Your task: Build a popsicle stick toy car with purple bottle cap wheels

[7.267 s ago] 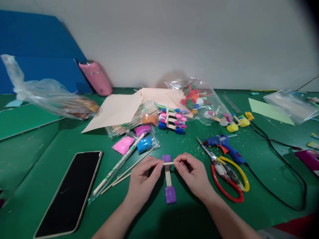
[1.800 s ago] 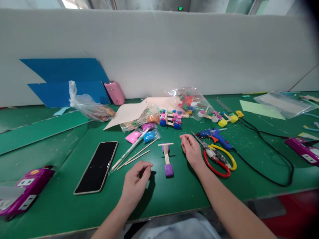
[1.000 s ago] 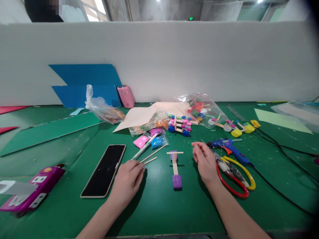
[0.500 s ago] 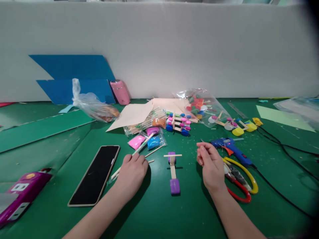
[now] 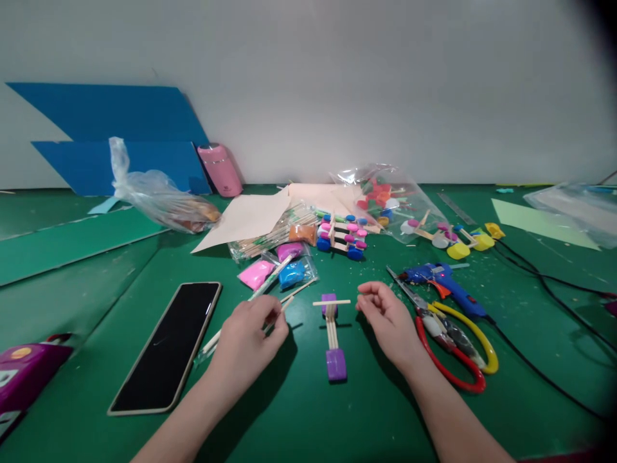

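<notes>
My left hand [image 5: 250,337] is closed in a pinch on a thin wooden stick [image 5: 288,302], whose end pokes up past the fingertips. Between both hands lies a small model [image 5: 332,334] of parallel wooden sticks joining two purple clay blocks, with another stick [image 5: 331,302] crosswise over its far end. To the right of that model, my right hand [image 5: 385,321] hovers with loosely bent fingers apart, nothing visible in them. Scissors [image 5: 424,315] with red handles lie beside the right wrist. A clear-wrapped bundle of sticks [image 5: 260,292] lies behind the left hand.
A phone [image 5: 168,347] lies at left. Clay packets [image 5: 292,275], finished stick models [image 5: 342,238] and a bag of coloured parts [image 5: 385,199] sit farther back. On the right are a blue glue gun [image 5: 443,283] with its cable and a yellow-handled tool [image 5: 475,334].
My left hand has lifted a wooden stick off the table. The right hand has moved left toward the purple model, away from the scissors, and its fingers have loosened.
</notes>
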{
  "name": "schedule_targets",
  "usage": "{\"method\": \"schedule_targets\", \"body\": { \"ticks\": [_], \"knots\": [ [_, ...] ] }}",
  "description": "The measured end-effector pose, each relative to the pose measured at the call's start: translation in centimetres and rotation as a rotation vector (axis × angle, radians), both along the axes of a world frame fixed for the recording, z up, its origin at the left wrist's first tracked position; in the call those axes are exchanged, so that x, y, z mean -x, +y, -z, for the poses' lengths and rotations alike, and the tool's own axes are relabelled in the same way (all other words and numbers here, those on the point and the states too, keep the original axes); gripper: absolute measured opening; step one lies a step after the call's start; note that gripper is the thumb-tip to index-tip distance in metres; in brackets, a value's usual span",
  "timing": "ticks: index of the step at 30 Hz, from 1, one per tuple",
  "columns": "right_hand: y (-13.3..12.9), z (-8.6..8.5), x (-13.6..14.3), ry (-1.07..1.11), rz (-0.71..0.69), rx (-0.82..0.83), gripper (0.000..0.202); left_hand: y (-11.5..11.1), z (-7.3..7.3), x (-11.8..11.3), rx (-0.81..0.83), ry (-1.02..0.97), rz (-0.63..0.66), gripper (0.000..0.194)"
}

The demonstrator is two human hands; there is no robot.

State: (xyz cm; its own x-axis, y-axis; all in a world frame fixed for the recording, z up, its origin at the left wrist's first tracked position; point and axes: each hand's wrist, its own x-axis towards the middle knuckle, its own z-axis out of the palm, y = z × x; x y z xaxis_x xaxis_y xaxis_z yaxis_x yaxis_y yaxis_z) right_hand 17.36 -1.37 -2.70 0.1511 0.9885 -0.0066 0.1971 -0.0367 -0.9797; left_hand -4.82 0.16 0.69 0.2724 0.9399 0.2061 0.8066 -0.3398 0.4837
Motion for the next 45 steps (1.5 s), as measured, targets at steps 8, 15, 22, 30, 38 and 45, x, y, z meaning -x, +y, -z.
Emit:
{"method": "schedule_targets", "body": {
  "ticks": [8, 15, 22, 30, 38, 45],
  "knots": [
    [-0.1, -0.5, 0.2, -0.216, -0.139, 0.024, 0.010, 0.5, 1.3, -0.6, 0.343, -0.593, -0.131, 0.011],
    [-0.3, -0.6, 0.3, -0.308, -0.174, 0.021, 0.012, -0.1, 2.5, -1.0, 0.273, -0.636, -0.077, 0.012],
    [-0.2, -0.6, 0.2, -0.288, -0.143, -0.018, 0.014, -0.2, 2.2, -1.1, 0.548, -1.009, -0.026, 0.015],
    [-0.4, -0.3, -0.3, -0.248, 0.066, -0.073, 0.023, -0.9, 2.4, -0.6, 0.679, -1.033, 0.114, 0.025],
    [-0.4, -0.4, 0.6, -0.378, -0.154, -0.034, 0.012, -0.4, 2.5, -0.2, 0.114, -0.471, 0.104, 0.020],
    [-0.9, -1.1, 1.3, -0.525, -0.282, -0.006, 0.021, 0.7, 3.8, 0.5, -0.161, 0.094, 0.058, 0.025]
  ]
}}
